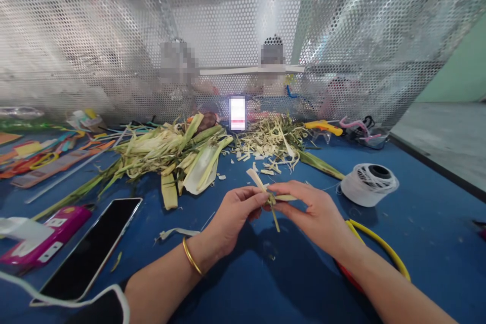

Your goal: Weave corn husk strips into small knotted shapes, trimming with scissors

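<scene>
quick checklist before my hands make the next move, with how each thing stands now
1. Left hand pinching the husk piece: ok, thumb and fingers hold it.
2. Right hand on the piece: ok, at its right side.
3. Thread spool upright on the table: ok, beyond the right hand.
4. Thread wound on the piece: cannot tell, too small and partly covered.
5. Phone away from both hands: ok, lying at left.
6. Work area free of scraps: not ok, a loose strip lies near the left wrist.
</scene>
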The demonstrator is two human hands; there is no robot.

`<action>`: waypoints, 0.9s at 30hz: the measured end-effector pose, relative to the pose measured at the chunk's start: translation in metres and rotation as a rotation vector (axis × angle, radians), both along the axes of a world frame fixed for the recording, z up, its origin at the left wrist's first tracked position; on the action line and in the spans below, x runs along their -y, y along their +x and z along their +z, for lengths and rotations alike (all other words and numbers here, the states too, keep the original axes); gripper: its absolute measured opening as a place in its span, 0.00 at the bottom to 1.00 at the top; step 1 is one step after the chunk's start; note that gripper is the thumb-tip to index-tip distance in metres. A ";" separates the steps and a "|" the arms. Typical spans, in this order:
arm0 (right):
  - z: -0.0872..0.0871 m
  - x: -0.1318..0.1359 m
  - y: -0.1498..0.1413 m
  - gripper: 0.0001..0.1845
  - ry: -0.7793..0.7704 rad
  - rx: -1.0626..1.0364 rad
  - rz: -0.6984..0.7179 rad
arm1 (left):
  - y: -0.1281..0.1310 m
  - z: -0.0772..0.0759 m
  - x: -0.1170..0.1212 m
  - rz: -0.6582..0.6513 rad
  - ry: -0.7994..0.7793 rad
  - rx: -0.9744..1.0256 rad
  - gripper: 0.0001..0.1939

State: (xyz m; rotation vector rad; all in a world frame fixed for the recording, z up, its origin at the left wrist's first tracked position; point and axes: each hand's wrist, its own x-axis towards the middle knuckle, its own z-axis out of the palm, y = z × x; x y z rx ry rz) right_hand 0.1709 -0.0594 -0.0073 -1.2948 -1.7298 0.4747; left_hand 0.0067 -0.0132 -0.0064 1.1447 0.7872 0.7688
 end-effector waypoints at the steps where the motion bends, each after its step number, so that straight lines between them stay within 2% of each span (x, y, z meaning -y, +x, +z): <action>1: -0.001 0.000 0.000 0.11 0.018 0.031 0.002 | 0.000 0.000 0.000 0.000 -0.007 0.003 0.11; 6: -0.004 0.001 0.001 0.10 0.058 0.101 -0.020 | 0.000 0.001 0.001 -0.017 -0.025 0.001 0.11; 15: -0.004 0.001 -0.001 0.10 0.024 0.114 -0.042 | 0.000 0.002 0.002 -0.030 -0.060 0.003 0.13; 22: 0.002 0.000 0.002 0.11 -0.075 -0.021 -0.017 | -0.003 0.004 -0.002 -0.042 -0.115 -0.025 0.12; 24: 0.003 -0.001 0.004 0.13 -0.088 -0.038 -0.031 | -0.005 0.007 -0.004 -0.053 -0.117 -0.061 0.13; 27: 0.003 -0.003 0.003 0.24 -0.170 -0.138 -0.038 | -0.007 0.011 -0.005 -0.096 -0.071 -0.099 0.13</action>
